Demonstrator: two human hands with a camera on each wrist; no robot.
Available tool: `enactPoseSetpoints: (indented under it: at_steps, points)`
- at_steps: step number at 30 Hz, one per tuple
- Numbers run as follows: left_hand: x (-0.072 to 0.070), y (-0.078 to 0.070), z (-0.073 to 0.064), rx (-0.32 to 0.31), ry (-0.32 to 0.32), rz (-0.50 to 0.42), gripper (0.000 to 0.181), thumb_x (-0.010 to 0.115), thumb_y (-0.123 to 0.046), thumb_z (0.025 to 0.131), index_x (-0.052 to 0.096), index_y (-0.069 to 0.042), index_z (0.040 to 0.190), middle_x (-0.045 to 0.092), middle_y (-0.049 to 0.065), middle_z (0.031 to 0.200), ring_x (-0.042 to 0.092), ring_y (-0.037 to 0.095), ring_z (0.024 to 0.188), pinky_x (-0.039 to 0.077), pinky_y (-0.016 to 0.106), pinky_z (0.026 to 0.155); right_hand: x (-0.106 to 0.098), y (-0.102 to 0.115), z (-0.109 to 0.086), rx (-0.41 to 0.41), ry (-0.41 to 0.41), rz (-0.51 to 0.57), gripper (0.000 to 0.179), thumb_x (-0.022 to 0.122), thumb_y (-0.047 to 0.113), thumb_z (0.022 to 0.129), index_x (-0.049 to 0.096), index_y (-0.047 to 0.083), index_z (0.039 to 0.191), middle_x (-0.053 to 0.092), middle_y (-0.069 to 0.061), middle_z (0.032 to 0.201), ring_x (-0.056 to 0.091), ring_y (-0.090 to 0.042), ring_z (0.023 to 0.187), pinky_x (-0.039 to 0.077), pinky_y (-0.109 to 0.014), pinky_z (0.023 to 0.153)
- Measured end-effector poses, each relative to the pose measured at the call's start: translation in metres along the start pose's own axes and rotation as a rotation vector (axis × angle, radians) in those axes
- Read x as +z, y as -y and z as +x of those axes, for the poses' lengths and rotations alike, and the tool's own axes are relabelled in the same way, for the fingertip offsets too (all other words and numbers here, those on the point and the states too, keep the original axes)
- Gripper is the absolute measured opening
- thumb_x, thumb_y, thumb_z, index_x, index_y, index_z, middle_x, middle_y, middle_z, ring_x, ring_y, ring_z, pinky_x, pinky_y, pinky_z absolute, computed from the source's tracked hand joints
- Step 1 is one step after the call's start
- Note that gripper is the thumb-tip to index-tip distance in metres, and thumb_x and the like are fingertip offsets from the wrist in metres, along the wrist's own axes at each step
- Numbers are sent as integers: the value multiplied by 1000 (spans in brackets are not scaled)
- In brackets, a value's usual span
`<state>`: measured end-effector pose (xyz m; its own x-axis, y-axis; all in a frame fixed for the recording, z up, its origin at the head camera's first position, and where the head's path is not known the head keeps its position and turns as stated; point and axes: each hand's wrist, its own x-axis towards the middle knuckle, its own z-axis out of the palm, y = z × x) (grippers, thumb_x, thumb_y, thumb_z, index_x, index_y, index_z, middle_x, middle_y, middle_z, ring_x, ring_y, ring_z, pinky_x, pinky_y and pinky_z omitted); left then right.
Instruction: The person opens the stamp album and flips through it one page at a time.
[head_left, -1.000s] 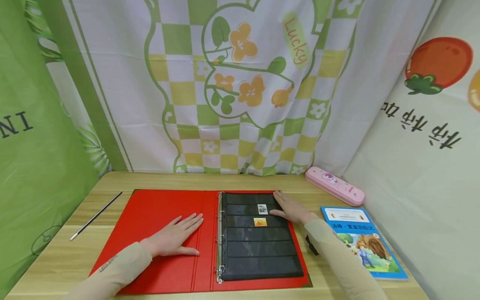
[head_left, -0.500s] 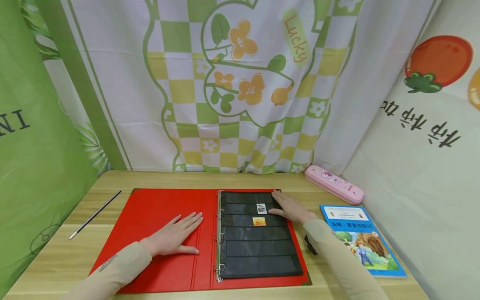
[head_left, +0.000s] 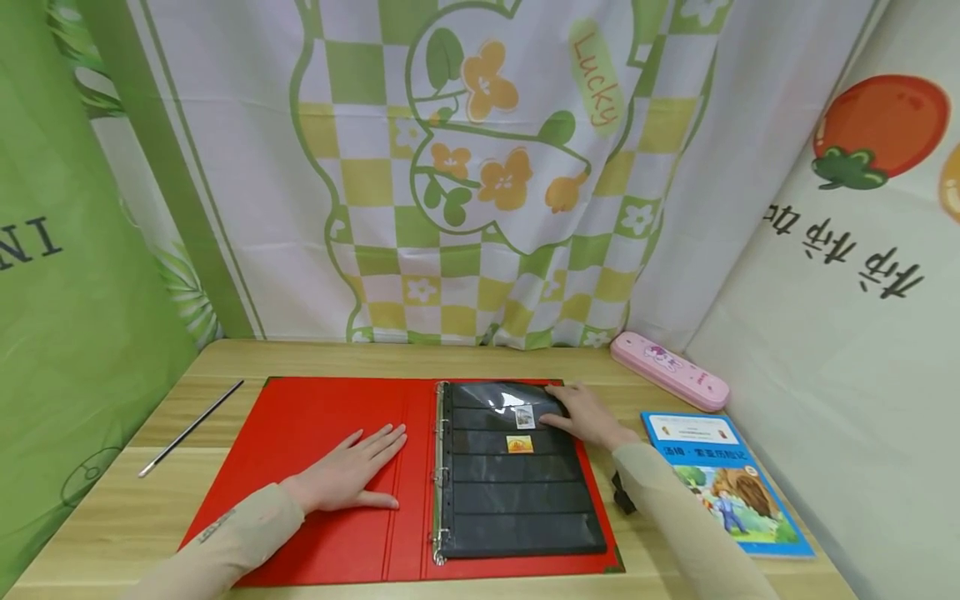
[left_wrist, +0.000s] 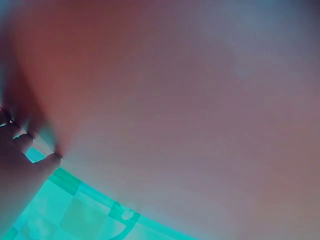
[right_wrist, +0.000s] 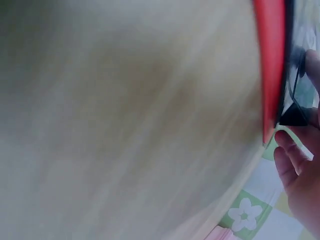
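An open red ring binder (head_left: 315, 433) lies on the wooden table (head_left: 112, 517). Its right half holds a black pocket page (head_left: 517, 500) with two stamps, one pale (head_left: 524, 417) and one orange (head_left: 519, 444). My left hand (head_left: 352, 471) rests flat on the red inside cover, fingers straight. My right hand (head_left: 588, 414) is at the page's upper right corner, where the page bulges up and shines. In the right wrist view the black corner (right_wrist: 292, 117) sits between my fingers (right_wrist: 292, 165) beside the red cover edge (right_wrist: 270, 60). The left wrist view is a red blur with fingertips (left_wrist: 20, 150).
A pink pencil case (head_left: 669, 371) lies at the back right. A blue picture book (head_left: 723, 479) lies right of the binder. A thin dark rod (head_left: 191, 429) lies at the left. Printed curtains close in the back and both sides.
The top of the black page has lifted and bulged under my right hand, now catching light. My left hand has stayed flat on the cover.
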<state>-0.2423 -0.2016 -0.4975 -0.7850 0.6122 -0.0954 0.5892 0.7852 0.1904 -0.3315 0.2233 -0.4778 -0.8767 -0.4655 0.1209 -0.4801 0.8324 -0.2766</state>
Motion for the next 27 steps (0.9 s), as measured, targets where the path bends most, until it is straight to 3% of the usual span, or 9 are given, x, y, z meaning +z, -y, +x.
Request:
enactPoseSetpoints:
  at_steps: [6, 12, 18, 23, 27]
  points:
    - [0, 0, -1, -6, -1, 3, 101, 51, -77, 84, 24, -13, 158, 21, 5, 167, 23, 32, 153, 21, 61, 121, -5, 3, 0, -26, -25, 88, 60, 66, 30, 95, 51, -9, 138, 58, -29, 136, 57, -44, 125, 46, -57, 104]
    - [-2, -2, -1, -10, 5, 5, 101, 52, -77, 84, 24, -13, 158, 22, 6, 167, 23, 33, 153, 22, 62, 121, -11, 11, 0, 49, -76, 154, 61, 66, 19, 94, 45, -16, 139, 49, -37, 141, 49, -50, 131, 41, -59, 108]
    - [0, -2, 0, -18, 6, 6, 101, 53, -76, 84, 24, -14, 158, 23, 5, 166, 24, 32, 153, 23, 61, 121, -20, 20, -8, 284, -102, 341, 54, 63, 13, 94, 46, -17, 134, 60, -35, 125, 64, -45, 110, 55, -51, 92]
    - [1, -2, 0, -19, 1, 6, 101, 53, -77, 84, 25, -15, 158, 23, 4, 166, 24, 32, 153, 23, 61, 121, -29, 22, -18, 428, -6, 500, 33, 61, 9, 94, 58, -16, 115, 69, -29, 100, 71, -27, 76, 62, -36, 69]
    - [2, -1, 0, -17, -3, 3, 101, 52, -77, 84, 25, -15, 158, 23, 4, 166, 24, 32, 153, 23, 61, 121, -35, 22, -26, 478, 85, 589, 22, 60, 9, 96, 62, -11, 103, 66, -16, 85, 68, -15, 67, 62, -33, 66]
